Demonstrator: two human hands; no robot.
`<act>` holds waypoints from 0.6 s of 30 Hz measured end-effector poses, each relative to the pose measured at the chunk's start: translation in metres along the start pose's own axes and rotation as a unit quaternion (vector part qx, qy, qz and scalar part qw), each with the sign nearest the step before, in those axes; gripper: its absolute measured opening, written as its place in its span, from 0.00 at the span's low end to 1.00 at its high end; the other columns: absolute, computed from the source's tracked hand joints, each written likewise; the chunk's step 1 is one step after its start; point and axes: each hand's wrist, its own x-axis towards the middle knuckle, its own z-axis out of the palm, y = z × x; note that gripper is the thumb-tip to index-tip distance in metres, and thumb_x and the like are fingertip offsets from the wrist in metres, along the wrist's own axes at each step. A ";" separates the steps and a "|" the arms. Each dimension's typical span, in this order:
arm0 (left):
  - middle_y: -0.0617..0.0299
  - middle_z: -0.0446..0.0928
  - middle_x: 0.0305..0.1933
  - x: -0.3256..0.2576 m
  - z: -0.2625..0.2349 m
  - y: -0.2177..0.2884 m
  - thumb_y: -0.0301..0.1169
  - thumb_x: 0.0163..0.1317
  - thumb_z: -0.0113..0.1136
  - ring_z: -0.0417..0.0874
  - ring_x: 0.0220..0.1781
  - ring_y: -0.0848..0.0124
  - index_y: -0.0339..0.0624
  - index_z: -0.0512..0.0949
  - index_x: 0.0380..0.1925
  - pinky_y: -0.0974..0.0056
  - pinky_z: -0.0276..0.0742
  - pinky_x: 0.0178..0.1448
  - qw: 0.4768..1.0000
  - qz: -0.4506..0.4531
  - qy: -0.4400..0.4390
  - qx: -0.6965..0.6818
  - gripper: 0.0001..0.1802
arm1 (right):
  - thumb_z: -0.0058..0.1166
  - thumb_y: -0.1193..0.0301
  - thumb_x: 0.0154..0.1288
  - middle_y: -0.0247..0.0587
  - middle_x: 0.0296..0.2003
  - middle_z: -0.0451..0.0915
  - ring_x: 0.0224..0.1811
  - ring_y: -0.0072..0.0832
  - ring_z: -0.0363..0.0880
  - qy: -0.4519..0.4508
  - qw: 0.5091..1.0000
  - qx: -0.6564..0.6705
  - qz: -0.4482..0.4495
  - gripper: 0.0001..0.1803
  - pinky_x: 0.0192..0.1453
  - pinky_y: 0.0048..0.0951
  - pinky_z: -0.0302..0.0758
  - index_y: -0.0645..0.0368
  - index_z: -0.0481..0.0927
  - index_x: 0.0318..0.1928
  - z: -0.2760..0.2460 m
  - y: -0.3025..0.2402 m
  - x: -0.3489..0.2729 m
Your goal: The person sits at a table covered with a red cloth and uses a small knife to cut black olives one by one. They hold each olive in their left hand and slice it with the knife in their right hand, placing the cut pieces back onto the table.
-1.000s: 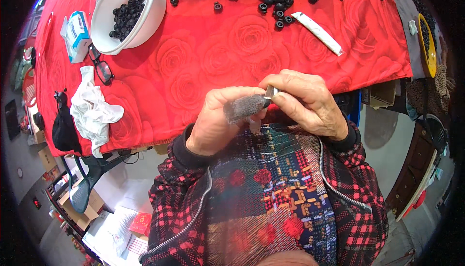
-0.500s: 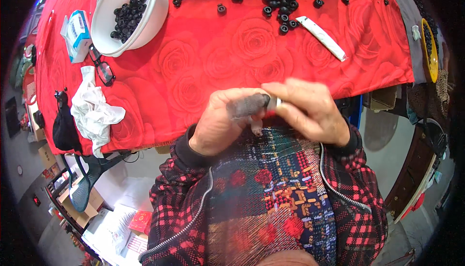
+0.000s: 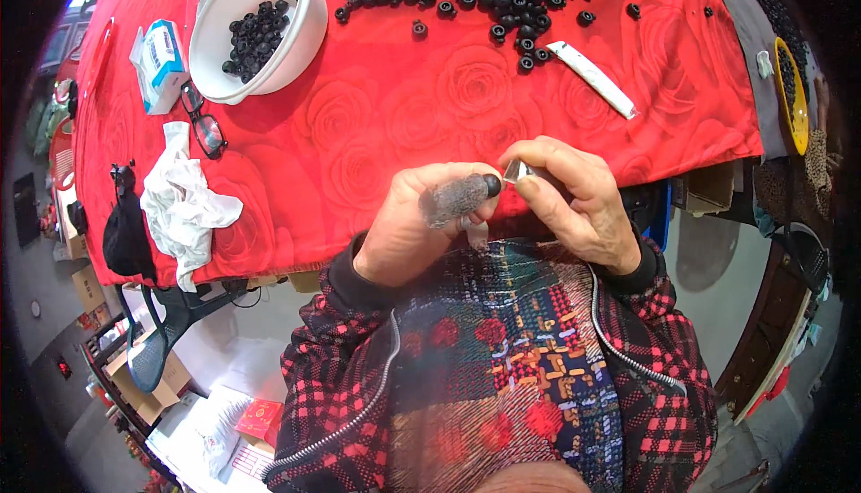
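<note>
Right hand [image 3: 581, 204] has backed off a bit, metal tool [image 3: 516, 171] pinched in its fingers, so the black piece [image 3: 492, 185] is clear of it. Left hand [image 3: 402, 221] has that piece gripped

The left hand [image 3: 404, 224] held a black part [image 3: 492, 185]; at its three o'clock the right hand [image 3: 577, 204] pinched a metal piece [image 3: 516, 170].

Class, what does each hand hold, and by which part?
Left hand: a round black piece, grip hidden. Right hand: a shiny metal piece, pinched at its right end.
</note>
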 end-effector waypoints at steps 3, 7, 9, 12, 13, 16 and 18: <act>0.63 0.73 0.34 -0.004 0.006 0.001 0.36 0.61 0.60 0.74 0.34 0.75 0.33 0.74 0.46 0.69 0.73 0.34 0.999 -0.005 0.035 0.009 0.19 | 0.51 0.76 0.62 0.44 0.30 0.76 0.31 0.33 0.77 -0.009 1.000 -0.008 0.001 0.08 0.35 0.29 0.71 0.67 0.75 0.41 0.000 -0.005 0.003; 0.62 0.75 0.35 -0.005 0.001 -0.001 0.34 0.63 0.56 0.76 0.35 0.75 0.32 0.75 0.46 0.69 0.74 0.35 1.000 -0.001 0.007 0.010 0.17 | 0.52 0.77 0.60 0.48 0.30 0.77 0.31 0.39 0.78 -0.024 0.999 -0.025 -0.011 0.07 0.35 0.32 0.73 0.66 0.75 0.39 -0.001 -0.006 0.002; 0.62 0.75 0.35 -0.004 -0.001 -0.001 0.31 0.67 0.49 0.77 0.34 0.75 0.33 0.75 0.47 0.70 0.75 0.36 1.000 0.000 -0.018 0.003 0.14 | 0.52 0.77 0.60 0.48 0.30 0.77 0.31 0.40 0.78 -0.027 0.999 -0.021 -0.006 0.07 0.35 0.33 0.73 0.66 0.75 0.39 -0.001 -0.006 0.002; 0.62 0.75 0.34 -0.004 0.001 0.002 0.37 0.62 0.58 0.76 0.33 0.75 0.30 0.75 0.45 0.68 0.75 0.33 0.999 -0.019 0.000 0.037 0.20 | 0.52 0.76 0.60 0.48 0.30 0.77 0.31 0.41 0.78 -0.030 0.999 -0.025 -0.004 0.07 0.35 0.33 0.73 0.66 0.75 0.39 -0.001 -0.004 0.002; 0.62 0.75 0.33 -0.004 0.002 0.001 0.38 0.62 0.58 0.76 0.32 0.75 0.31 0.75 0.45 0.68 0.75 0.33 0.999 -0.013 0.013 0.038 0.20 | 0.52 0.76 0.61 0.48 0.30 0.77 0.31 0.41 0.78 -0.032 0.999 -0.027 -0.004 0.07 0.35 0.33 0.73 0.66 0.75 0.39 -0.001 -0.003 0.002; 0.62 0.75 0.31 -0.003 0.003 -0.001 0.38 0.62 0.58 0.76 0.29 0.74 0.30 0.75 0.44 0.69 0.75 0.33 0.998 -0.008 0.035 0.042 0.20 | 0.52 0.76 0.61 0.48 0.30 0.77 0.31 0.42 0.79 -0.038 0.999 -0.036 -0.008 0.08 0.35 0.34 0.73 0.66 0.75 0.39 -0.002 -0.003 0.003; 0.61 0.75 0.31 -0.002 0.003 0.001 0.39 0.62 0.58 0.77 0.28 0.73 0.30 0.75 0.44 0.69 0.75 0.32 0.998 -0.018 0.026 0.047 0.20 | 0.52 0.76 0.61 0.48 0.29 0.77 0.31 0.41 0.79 -0.037 0.999 -0.033 -0.001 0.08 0.35 0.34 0.73 0.66 0.76 0.39 -0.003 -0.002 0.003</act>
